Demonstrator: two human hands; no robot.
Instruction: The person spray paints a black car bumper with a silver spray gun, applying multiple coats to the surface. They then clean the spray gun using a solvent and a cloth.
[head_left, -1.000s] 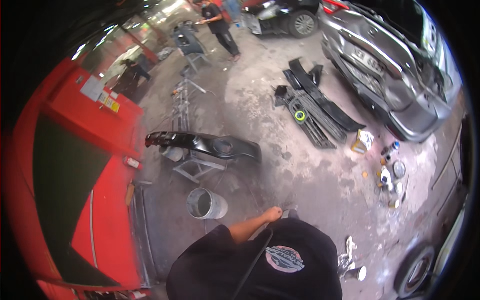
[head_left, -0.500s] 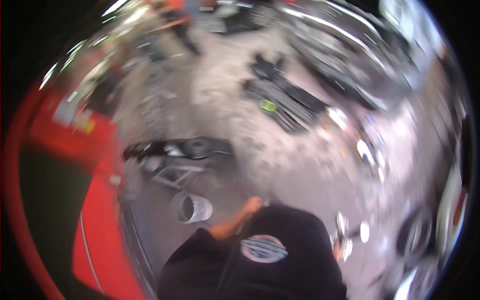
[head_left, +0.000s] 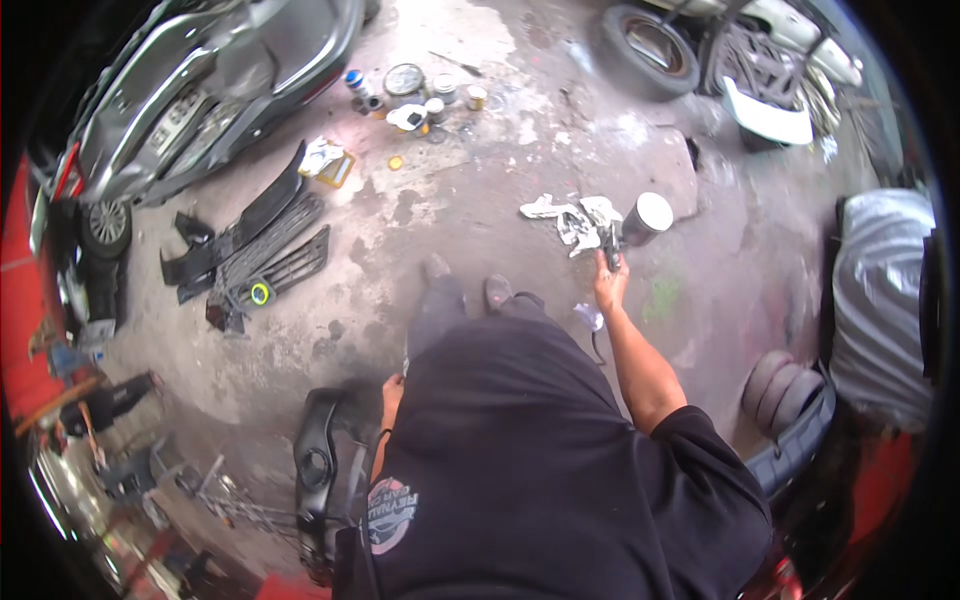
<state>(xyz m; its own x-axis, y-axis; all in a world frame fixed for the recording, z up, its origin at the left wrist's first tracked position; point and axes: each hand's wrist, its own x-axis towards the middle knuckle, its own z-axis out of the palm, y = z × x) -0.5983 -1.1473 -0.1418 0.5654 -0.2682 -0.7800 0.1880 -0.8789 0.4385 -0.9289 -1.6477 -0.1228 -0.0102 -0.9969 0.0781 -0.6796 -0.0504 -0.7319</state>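
Note:
My right hand (head_left: 611, 280) is stretched forward, closed around what looks like a spray gun (head_left: 612, 242) with a dark cup and round white lid (head_left: 654, 212). Crumpled white paper or cloth (head_left: 570, 222) shows right beside the gun; whether it hangs from the hand or lies on the floor, I cannot tell. Low at my left side, next to my thigh, is my left hand (head_left: 392, 392); its fingers are mostly hidden. Both my shoes (head_left: 498, 290) stand on the stained concrete floor.
Black plastic grilles (head_left: 265, 240) lie front left, near a damaged grey car (head_left: 220, 80). Cans and jars (head_left: 405, 82) stand ahead. A tyre (head_left: 650, 52) lies front right, and stacked round discs (head_left: 785, 392) at right. A black bumper part (head_left: 318, 465) is close on my left.
The view has swung to the right: the grilles and car now appear at left, the cans ahead. My right arm reaches farther forward with the spray gun. The white bucket has left the view.

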